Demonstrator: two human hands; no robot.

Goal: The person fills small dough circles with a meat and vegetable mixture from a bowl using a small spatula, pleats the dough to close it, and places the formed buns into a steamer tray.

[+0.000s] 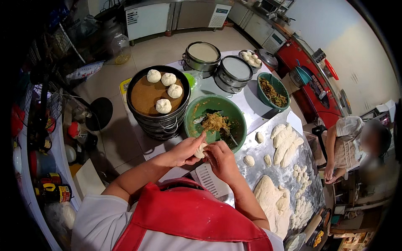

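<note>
My left hand cups a small dough bun. The fingers of my right hand pinch the bun's edge, hiding part of it. Just beyond both hands sits a green basin holding brownish filling and metal utensils. To the left, a stack of round steamers carries several pleated buns on the brown liner of its top tier. Right of my hands, small dough pieces and a large dough mass lie on a floured metal tabletop.
Farther back stand two covered steamer pots, a bowl of buns and a second basin of filling. Dough strips lie on the right. Another person is beyond the table's right edge. Bottles crowd a shelf at left.
</note>
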